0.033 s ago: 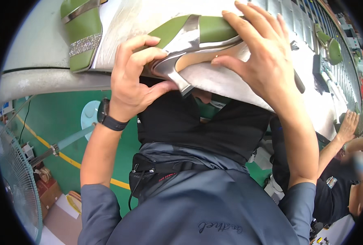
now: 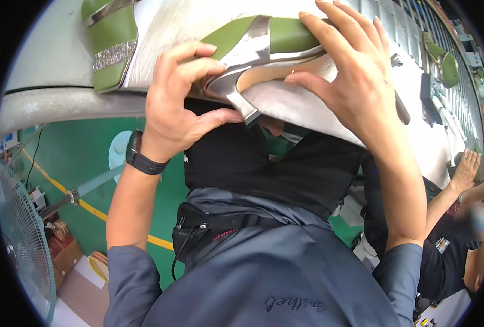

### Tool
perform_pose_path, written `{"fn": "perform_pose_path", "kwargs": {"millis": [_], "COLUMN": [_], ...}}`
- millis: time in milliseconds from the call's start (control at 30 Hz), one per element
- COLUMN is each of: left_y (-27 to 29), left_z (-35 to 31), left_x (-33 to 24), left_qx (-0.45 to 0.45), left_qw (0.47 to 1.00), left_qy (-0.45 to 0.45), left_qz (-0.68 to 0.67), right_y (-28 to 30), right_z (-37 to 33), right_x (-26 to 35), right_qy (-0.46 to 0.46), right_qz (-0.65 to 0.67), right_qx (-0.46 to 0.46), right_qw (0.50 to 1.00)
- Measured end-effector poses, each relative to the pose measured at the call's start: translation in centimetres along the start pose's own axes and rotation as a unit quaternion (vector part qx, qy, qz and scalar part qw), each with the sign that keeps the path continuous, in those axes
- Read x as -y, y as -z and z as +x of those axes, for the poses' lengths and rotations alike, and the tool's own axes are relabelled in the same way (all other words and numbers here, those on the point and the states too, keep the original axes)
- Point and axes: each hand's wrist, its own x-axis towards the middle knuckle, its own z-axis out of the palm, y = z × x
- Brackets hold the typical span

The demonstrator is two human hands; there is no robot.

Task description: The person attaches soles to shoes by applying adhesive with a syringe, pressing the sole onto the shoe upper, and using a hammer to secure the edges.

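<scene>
Green leather-look uppers with silvery trim mark the held shoe (image 2: 293,35), located between the left hand (image 2: 168,106) and the right hand (image 2: 359,73), at the near edge of the metal tabletop (image 2: 304,103). Its long axis runs crosswise, from the left fingers (image 2: 197,71) at the heel end to the right fingers (image 2: 329,41) at the opposite end, rising slightly away from the wearer toward the right. The silvery heel (image 2: 235,98) projects toward the wearer, slanting right of the left fingers; it is much nearer the left hand than the right.

State of fingers: on the left, pinching; two fingertips bear on the rear of the upper while the thumb meets the heel near its tip. On the right, spread across the far end, with the thumb set apart on the sole side; whether they press or merely rest cannot be told. That end is partly hidden behind them.

Nearby: a second green shoe (image 2: 114,35), with a glittery band, stands left of the left fingers, beyond their reach as now placed and touching neither hand.
</scene>
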Motion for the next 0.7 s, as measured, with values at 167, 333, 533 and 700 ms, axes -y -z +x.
{"fn": "perform_pose_path", "kwargs": {"millis": [167,333,533,700], "left_y": [2.1,0.6,-0.4,-0.6], "left_z": [1.4,4.0,5.7,6.4], "left_x": [0.1,0.4,-1.1,-2.4], "left_qx": [0.086,0.119,0.12,0.115], "left_qw": [0.984,0.961,0.928,0.905], "left_qy": [0.096,0.158,0.234,0.314], "left_qz": [-0.127,-0.195,-0.264,-0.262], "right_y": [-1.0,-0.9,-1.4,-1.0], "right_z": [-0.1,-0.2,-0.8,0.2], "right_x": [0.4,0.8,2.6,3.2], "right_qy": [-0.035,-0.076,-0.039,-0.073], "right_qz": [0.092,0.18,0.057,0.05], "right_qx": [-0.003,-0.015,-0.012,0.035], "right_qw": [0.995,0.981,0.998,0.995]}}
